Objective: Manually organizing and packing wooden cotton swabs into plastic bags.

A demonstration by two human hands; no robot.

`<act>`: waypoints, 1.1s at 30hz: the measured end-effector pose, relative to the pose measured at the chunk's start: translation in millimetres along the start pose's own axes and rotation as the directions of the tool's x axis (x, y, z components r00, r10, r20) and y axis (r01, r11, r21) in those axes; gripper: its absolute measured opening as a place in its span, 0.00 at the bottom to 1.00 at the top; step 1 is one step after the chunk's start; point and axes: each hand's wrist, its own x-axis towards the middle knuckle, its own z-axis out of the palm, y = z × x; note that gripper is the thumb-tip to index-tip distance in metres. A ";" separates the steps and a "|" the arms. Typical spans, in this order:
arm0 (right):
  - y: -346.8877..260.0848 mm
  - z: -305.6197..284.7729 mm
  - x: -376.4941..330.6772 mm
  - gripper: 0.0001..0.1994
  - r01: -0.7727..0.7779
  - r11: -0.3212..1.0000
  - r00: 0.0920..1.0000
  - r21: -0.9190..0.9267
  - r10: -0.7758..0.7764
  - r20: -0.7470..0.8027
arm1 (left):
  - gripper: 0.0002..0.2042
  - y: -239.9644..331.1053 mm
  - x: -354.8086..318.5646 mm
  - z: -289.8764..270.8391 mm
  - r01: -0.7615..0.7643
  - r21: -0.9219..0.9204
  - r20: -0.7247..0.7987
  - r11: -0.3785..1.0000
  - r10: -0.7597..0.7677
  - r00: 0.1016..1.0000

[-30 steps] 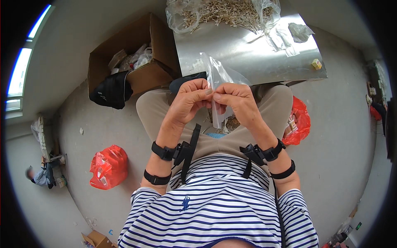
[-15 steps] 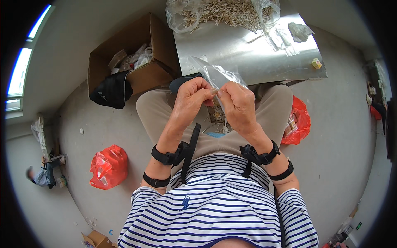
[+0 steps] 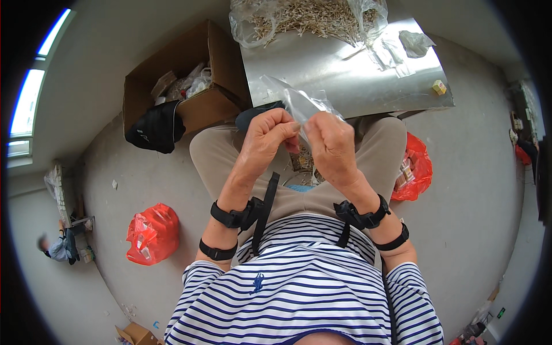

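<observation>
Both my hands are raised over my lap, close together at the near edge of the metal table (image 3: 345,75). Between them is a clear plastic bag (image 3: 300,104), thin and shiny, its far end reaching out over the tabletop. My left hand (image 3: 265,138) pinches the bag's near edge between thumb and bent fingers. Closed on the same edge, a little to the right, is my right hand (image 3: 332,148); its fingertips are partly hidden behind its knuckles.
A heap of thin pale sticks (image 3: 310,22) lies in clear plastic at the table's far side. A small yellow box (image 3: 439,87) sits near the right corner. A cardboard box (image 3: 227,69) stands left; red bags (image 3: 154,233) rest on the floor either side.
My fingertips have drawn slightly apart, and the right hand has turned a little. The clear bag between them has shifted slightly; the rest looks the same.
</observation>
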 end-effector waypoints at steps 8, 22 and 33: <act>17.5 -29.3 23.3 0.05 0.127 0.866 0.938 -0.484 -0.264 -0.226 | 0.05 11.2 -9.6 -24.4 0.036 0.403 -0.278 0.915 0.085 0.957; 11.2 -10.0 6.3 0.07 0.169 0.893 0.956 -0.416 -0.251 -0.150 | 0.06 8.7 22.4 3.4 -0.142 0.834 -0.223 0.533 0.562 0.797; 17.8 -10.6 33.8 0.07 0.048 0.781 0.972 -0.623 -0.180 -0.151 | 0.02 23.8 27.3 33.6 -0.211 0.956 0.045 0.206 0.605 0.795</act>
